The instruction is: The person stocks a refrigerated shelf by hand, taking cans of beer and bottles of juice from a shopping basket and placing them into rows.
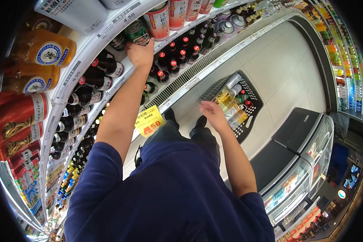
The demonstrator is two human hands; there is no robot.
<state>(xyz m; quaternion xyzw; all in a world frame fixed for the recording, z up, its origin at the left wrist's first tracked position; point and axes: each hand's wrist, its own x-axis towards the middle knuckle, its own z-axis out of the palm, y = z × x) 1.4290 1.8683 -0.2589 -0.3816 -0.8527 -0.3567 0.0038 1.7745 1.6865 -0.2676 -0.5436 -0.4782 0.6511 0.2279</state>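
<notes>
At the upper shelf, my left hand (141,54) has its fingers wrapped round a green can (137,33), which stands beside another dark green can (118,42). Red and white cans (157,22) are just right of it. My right hand (213,114) hangs in the air near the edge of a dark shopping basket (249,124), its fingers apart and holding nothing. Inside the basket lie bottles with yellow labels (232,109), a silver can (234,90) and green and red items.
Dark bottles with red caps (172,68) line the lower shelf. A yellow price sign (150,121) sticks out from the shelf near my left leg. Amber bottles (50,52) stand at the far left. Chest freezers (288,181) are at the right.
</notes>
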